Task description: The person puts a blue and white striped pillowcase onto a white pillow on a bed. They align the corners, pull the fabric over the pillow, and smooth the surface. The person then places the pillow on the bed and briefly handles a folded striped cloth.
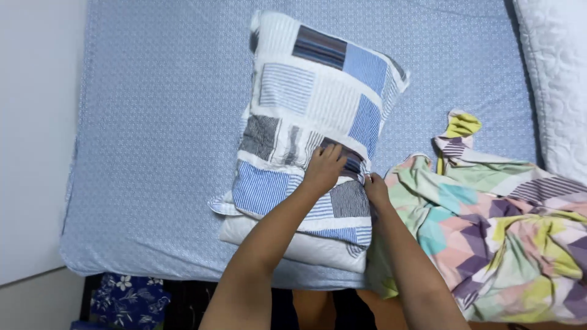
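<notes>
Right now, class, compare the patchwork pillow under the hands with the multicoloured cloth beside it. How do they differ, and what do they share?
The patchwork pillow shows blue, white and grey striped squares; the multicoloured cloth has pastel pink, green, yellow and purple shapes. The pillow lies plump and smooth, while the cloth lies loose and crumpled. The left hand presses on the pillow and the right hand grips its edge; neither holds the cloth. Both rest on the blue bedsheet.

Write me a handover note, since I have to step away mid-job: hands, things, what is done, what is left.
Left hand: flat on the patchwork pillowcase, pressing.
Right hand: pinching the case's right edge.
White pillow: on the blue bedsheet, mostly inside the case; its near end shows bare.
Multicoloured cloth: crumpled to the right; quilted white pillow at top right.
Left: pull the case over the bare end.
</notes>
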